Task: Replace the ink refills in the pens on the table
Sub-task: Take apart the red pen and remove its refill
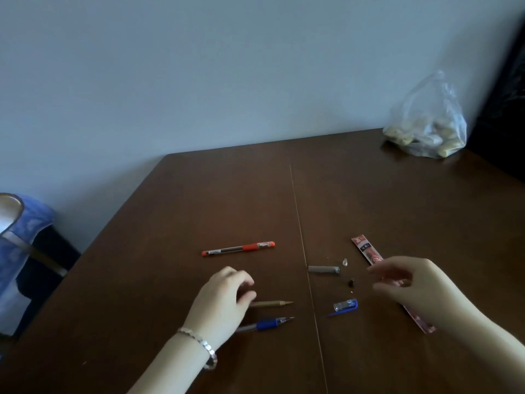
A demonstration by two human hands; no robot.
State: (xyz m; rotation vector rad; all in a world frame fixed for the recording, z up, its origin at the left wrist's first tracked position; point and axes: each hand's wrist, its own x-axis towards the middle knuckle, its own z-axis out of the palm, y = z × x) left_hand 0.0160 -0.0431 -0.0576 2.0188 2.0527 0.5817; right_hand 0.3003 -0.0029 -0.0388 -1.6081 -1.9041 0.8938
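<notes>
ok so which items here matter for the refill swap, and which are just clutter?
Job: red pen, blue pen, loose refill, refill packet, blue cap, grey pen part.
Clutter: plastic bag, covered chair.

head cam, one view | we look forward and down across the table [216,194] toward the wall [199,81] at 12 o'clock | we sit close above it

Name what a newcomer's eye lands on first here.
Two bare hands work over a dark wooden table: the left hand by a bare refill and an uncapped blue pen, the right hand above a red refill packet. A capped red pen lies alone farther back, and a clear plastic bag sits at the far right corner.
</notes>
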